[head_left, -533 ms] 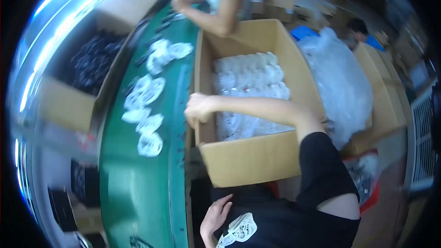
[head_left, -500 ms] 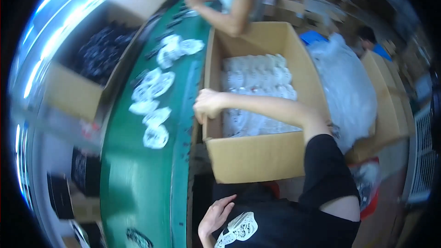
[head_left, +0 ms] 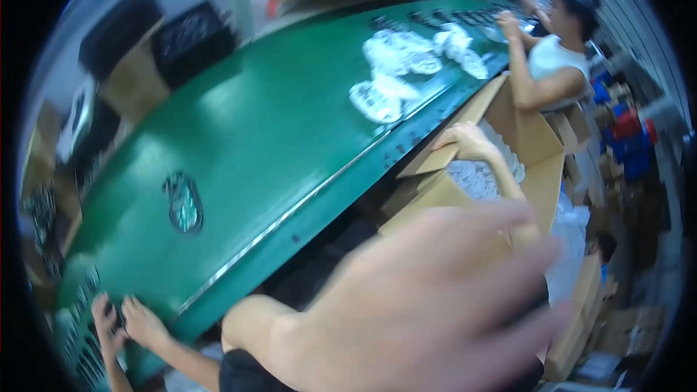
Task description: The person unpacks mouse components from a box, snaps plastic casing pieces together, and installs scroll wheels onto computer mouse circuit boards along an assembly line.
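My right hand point(head_left: 466, 142) is closed over the near rim of an open cardboard box point(head_left: 537, 127), which holds rows of white wrapped pieces point(head_left: 475, 178). Large and blurred, close before the camera, my left hand point(head_left: 421, 301) stretches to the right with its fingers apart and nothing visible in them. It covers part of the box and of my right arm. Beside the box, several white oval wrapped pieces point(head_left: 385, 94) lie on the green conveyor belt point(head_left: 239, 123).
A dark shoe-shaped piece point(head_left: 183, 203) lies mid-belt. Another person's hands point(head_left: 134, 323) work at lower left beside dark pieces point(head_left: 83, 341). A person in a light top point(head_left: 555, 62) stands beyond the box. Black boxes point(head_left: 192, 40) line the belt's far side.
The view has swung left, bringing more belt and another person's hands into sight. My left hand has risen from near my lap to close before the camera. My right hand stays on the box rim.
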`<state>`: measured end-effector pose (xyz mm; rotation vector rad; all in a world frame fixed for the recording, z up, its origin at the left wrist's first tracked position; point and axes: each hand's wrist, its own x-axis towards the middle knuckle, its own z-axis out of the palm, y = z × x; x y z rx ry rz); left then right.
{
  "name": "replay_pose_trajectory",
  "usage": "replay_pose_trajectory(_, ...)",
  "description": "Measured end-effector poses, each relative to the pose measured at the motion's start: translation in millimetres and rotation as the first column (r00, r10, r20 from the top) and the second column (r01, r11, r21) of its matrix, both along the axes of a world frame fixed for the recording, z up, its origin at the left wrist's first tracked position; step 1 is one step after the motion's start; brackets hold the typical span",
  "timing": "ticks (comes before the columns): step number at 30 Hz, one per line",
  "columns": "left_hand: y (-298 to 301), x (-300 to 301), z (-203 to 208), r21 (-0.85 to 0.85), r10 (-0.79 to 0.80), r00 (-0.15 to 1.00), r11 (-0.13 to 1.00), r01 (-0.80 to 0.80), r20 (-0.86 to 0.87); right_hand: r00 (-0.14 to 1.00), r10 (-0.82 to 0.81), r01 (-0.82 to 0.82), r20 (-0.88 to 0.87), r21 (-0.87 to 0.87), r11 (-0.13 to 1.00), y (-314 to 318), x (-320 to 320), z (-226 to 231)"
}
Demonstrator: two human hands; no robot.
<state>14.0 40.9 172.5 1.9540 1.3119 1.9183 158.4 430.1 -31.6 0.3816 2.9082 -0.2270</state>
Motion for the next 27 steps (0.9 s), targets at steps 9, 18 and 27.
replay_pose_trajectory(9, -159, -68, -56, -0.179, 0.345, 0.936, 0.919, -0.351, -0.064, 0.993, 0.077, -0.059, 0.093, -0.184, 0.981, -2, -22, 21)
replay_pose_trajectory(18, -150, -24, -19, -0.272, 0.515, 0.799, 0.757, -0.594, -0.312, 0.940, -0.272, 0.321, 0.208, -0.811, 0.490, -6, -31, 74)
replay_pose_trajectory(27, -78, -96, -24, -0.317, 0.525, 0.753, 0.692, -0.649, -0.397, 0.889, 0.047, 0.011, -0.456, 0.122, 0.992, -4, -106, 16)
